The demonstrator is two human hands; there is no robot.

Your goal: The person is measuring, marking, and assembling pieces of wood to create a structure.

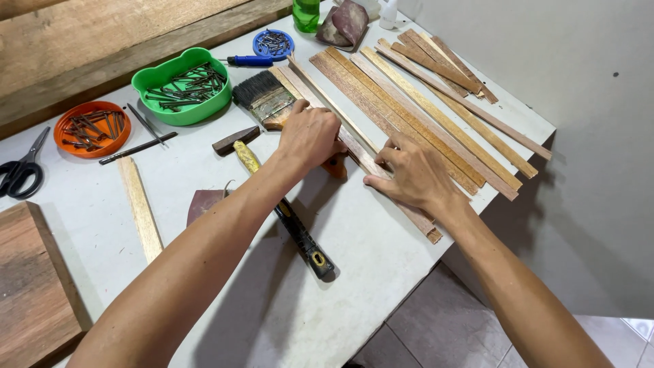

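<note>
Two bare hands rest on a row of thin wooden strips [409, 116] laid side by side toward the far right corner of the white tabletop [320, 286]. Left hand [310, 136]: its grip is closed, fingers curled down over the nearest reddish strip [368, 163], just beside the ferrule of a flat paintbrush [262, 95]. Right hand [412, 174]: fingers bent, tips pressing the same strip closer to the right edge; whether it clasps the strip or only presses it cannot be told. Beneath the left forearm lies a hammer [279, 204], its head toward the far edge. Along the far edge stand a green tub of nails [182, 85], an orange dish of nails [92, 128] and a small blue lid of nails [272, 43]. Scissors [20, 170] lie at the left edge; a loose pale strip [139, 208] lies near them.
</note>
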